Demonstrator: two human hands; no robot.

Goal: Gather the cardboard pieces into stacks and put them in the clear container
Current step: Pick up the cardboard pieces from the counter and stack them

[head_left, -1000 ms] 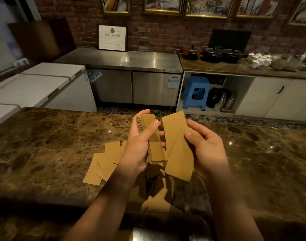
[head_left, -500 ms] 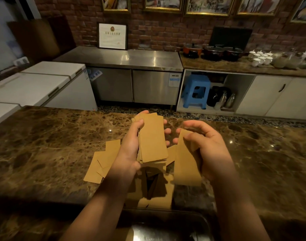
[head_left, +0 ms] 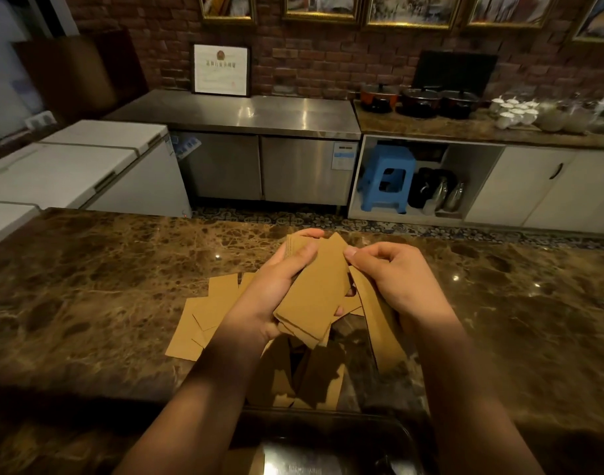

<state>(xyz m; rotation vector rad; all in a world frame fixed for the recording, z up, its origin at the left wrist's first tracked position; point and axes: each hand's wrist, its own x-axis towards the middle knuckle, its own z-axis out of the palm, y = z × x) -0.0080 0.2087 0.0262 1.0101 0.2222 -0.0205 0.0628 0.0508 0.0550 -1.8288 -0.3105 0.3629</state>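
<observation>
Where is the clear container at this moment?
In the head view the clear container sits at the bottom centre, on the near edge of the marble counter, between the forearms, just below the loose cardboard pieces.

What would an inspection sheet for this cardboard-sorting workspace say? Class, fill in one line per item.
Surface: brown marble counter, glossy with light reflections.
Job's things: cardboard stack held above the counter; loose cardboard pieces scattered below; clear container at the near edge, contents unclear.
Clutter: nothing seen on the counter.
Grips: left hand holds the stack; right hand pinches its top edge.
Cables: nothing seen.
Surroundings: steel cabinet, white chest freezers, blue stool, pots, brick wall.
</observation>
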